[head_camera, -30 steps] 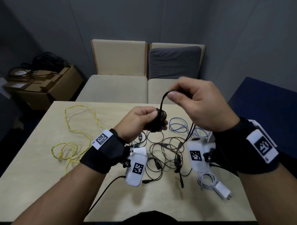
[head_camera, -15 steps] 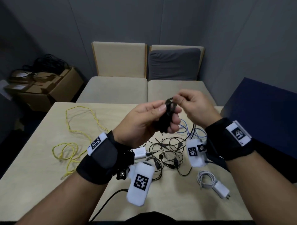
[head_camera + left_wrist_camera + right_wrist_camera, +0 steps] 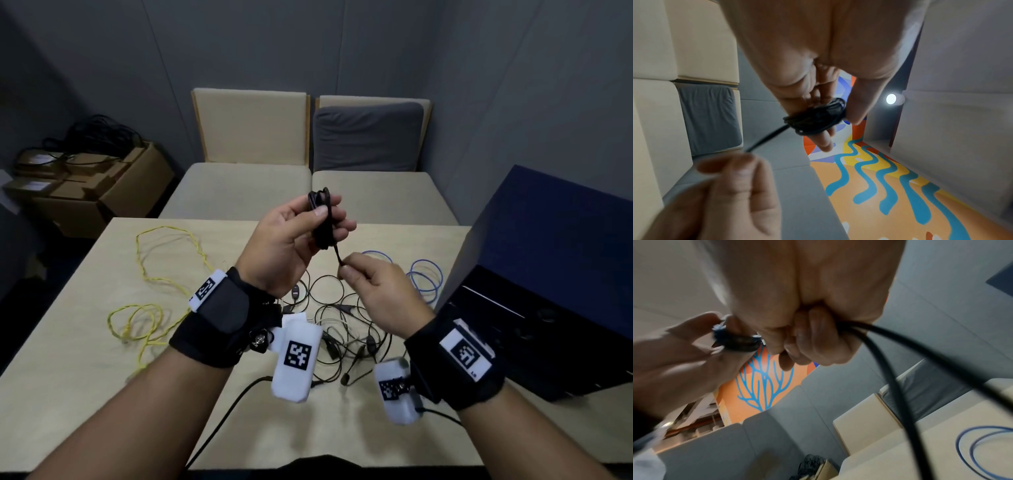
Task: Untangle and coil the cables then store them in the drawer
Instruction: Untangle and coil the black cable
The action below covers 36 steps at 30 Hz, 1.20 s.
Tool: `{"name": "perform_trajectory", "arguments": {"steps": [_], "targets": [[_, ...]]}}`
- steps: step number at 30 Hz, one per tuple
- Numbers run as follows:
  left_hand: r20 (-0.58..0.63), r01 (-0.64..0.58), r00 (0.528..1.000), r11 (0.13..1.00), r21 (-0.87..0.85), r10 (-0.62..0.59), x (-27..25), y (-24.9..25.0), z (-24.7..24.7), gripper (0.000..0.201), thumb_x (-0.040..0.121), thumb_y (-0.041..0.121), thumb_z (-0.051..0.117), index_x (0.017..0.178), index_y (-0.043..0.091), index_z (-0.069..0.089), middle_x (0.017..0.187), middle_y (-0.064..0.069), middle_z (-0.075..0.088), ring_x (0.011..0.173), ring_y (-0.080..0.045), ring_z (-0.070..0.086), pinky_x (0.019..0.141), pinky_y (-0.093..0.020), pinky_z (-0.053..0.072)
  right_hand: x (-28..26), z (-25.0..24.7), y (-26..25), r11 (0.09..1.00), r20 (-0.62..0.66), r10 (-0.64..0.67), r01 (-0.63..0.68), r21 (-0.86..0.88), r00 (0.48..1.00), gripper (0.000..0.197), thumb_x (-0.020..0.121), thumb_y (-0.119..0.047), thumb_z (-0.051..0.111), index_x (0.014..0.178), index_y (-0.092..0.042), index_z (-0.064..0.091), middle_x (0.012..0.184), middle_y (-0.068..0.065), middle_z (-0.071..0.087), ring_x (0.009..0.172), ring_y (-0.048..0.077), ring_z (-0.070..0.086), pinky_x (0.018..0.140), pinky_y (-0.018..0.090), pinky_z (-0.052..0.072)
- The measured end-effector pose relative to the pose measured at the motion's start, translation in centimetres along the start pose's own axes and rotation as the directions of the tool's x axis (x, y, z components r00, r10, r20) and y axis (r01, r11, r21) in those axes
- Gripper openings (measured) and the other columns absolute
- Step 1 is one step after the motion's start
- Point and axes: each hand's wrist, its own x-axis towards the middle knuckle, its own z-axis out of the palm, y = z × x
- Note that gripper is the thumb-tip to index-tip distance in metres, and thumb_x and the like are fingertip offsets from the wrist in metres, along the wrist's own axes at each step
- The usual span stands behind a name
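Note:
My left hand point(image 3: 329, 219) is raised above the table and holds a small black coiled cable point(image 3: 321, 224) between thumb and fingers. A short tail of that cable runs down from the coil to my right hand point(image 3: 343, 270), which pinches its end just below and right of the coil. In the left wrist view the coil point(image 3: 816, 119) sits at the left fingertips, and the right hand point(image 3: 735, 178) holds the tail below it. In the right wrist view the right hand point(image 3: 797, 345) is curled, black cable strands point(image 3: 892, 373) trail from it, and the coil point(image 3: 737, 340) shows at left.
On the wooden table point(image 3: 68, 377) lie a tangle of thin black cables point(image 3: 342, 322), a loose yellow cable point(image 3: 150, 274) at left and a coiled blue cable point(image 3: 424, 277) at right. A dark blue cabinet with an open drawer point(image 3: 507, 335) stands right. Cardboard boxes point(image 3: 102, 185) sit far left.
The right hand has come down from above the coil to below it, still pinching the cable end. The left hand has lifted the coil higher.

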Motion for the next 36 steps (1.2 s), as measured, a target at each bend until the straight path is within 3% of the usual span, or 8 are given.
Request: {"name": "perform_trajectory", "arguments": {"steps": [7,13,16,23,26,29,32,36], "targets": [[-0.135,-0.138,0.98,0.987,0.086,0.149,1.7,0.0,-1.5,0.018,0.097,0.001,0.039,0.104,0.002,0.056,0.085,-0.008,0.062,0.083,-0.023,0.067,0.08,-0.026,0.054,-1.9,1.3,-0.3,0.993,0.083,-0.039,0.048,-0.105,0.996,0.024,0.095,-0.04,0.047,0.082,-0.021,0.053,0.064,0.0,0.056,0.065,0.017,0.053,0.067,0.041,0.047],[-0.166,-0.137,0.959,0.889,0.437,0.23,3.1,-0.4,-4.5,0.02,0.084,0.017,0.051,0.101,0.011,0.059,0.09,-0.006,0.064,0.09,-0.022,0.064,0.087,-0.033,0.051,-2.7,-1.1,-3.1,0.984,0.143,-0.139,0.153,-0.088,0.98,0.022,0.093,-0.03,0.056,0.072,-0.024,0.052,0.051,-0.007,0.044,0.054,0.009,0.043,0.055,0.024,0.034],[-0.104,-0.096,0.973,0.771,0.63,0.207,3.0,-0.9,-5.5,0.02,0.084,0.022,0.05,0.1,0.017,0.061,0.09,-0.004,0.066,0.09,-0.02,0.06,0.091,-0.038,0.047,-2.1,-2.9,-4.5,0.978,0.084,-0.182,0.189,-0.086,0.98,0.015,0.089,-0.03,0.058,0.074,-0.031,0.056,0.052,-0.01,0.046,0.053,0.007,0.043,0.052,0.017,0.032],[0.108,-0.083,0.994,0.54,0.837,-0.014,1.7,-1.2,-4.8,0.026,0.09,0.028,0.043,0.089,0.012,0.062,0.08,-0.007,0.065,0.071,-0.013,0.056,0.07,-0.026,0.046,0.7,-6.6,-5.9,0.961,-0.113,-0.262,0.248,-0.121,0.959,0.015,0.089,-0.026,0.062,0.079,-0.016,0.067,0.058,-0.007,0.057,0.06,0.008,0.051,0.054,0.014,0.035],[0.11,0.003,0.984,0.629,0.778,-0.14,0.9,-1.1,-4.1,0.041,0.094,0.031,0.039,0.091,-0.003,0.062,0.074,-0.005,0.063,0.067,-0.018,0.061,0.068,-0.031,0.049,1.8,-7.4,-5.6,0.965,-0.164,-0.252,0.237,-0.108,0.954,0.014,0.09,-0.021,0.064,0.078,-0.015,0.068,0.057,-0.011,0.054,0.058,0.003,0.048,0.055,0.012,0.034],[0.13,0.074,0.968,0.739,0.669,-0.215,0.0,-1.0,-3.2,0.04,0.097,0.031,0.039,0.086,0.003,0.064,0.067,0.0,0.061,0.06,-0.018,0.059,0.062,-0.029,0.05,2.8,-7.7,-5.0,0.975,-0.205,-0.221,0.21,-0.076,0.953,0.015,0.092,-0.018,0.063,0.079,-0.012,0.067,0.064,-0.001,0.056,0.062,0.005,0.046,0.058,0.014,0.034],[0.145,0.088,0.969,0.83,0.55,-0.199,-0.7,-0.9,-2.3,0.041,0.093,0.037,0.038,0.079,0.013,0.069,0.067,-0.006,0.06,0.058,-0.022,0.054,0.058,-0.033,0.046,3.8,-7.3,-3.8,0.986,-0.249,-0.165,0.158,-0.047,0.955,0.017,0.093,-0.02,0.062,0.081,-0.01,0.067,0.065,0.008,0.053,0.061,0.009,0.043,0.058,0.019,0.035],[0.134,0.086,0.981,0.929,0.36,-0.143,-0.8,-0.7,-1.0,0.042,0.093,0.034,0.036,0.083,0.003,0.064,0.062,-0.002,0.058,0.053,-0.015,0.051,0.05,-0.021,0.044,4.3,-6.3,-2.5,0.995,-0.259,-0.084,0.094,0.025,0.962,0.022,0.095,-0.022,0.059,0.08,-0.006,0.063,0.061,-0.003,0.045,0.054,0.003,0.038,0.052,0.015,0.031]]}}
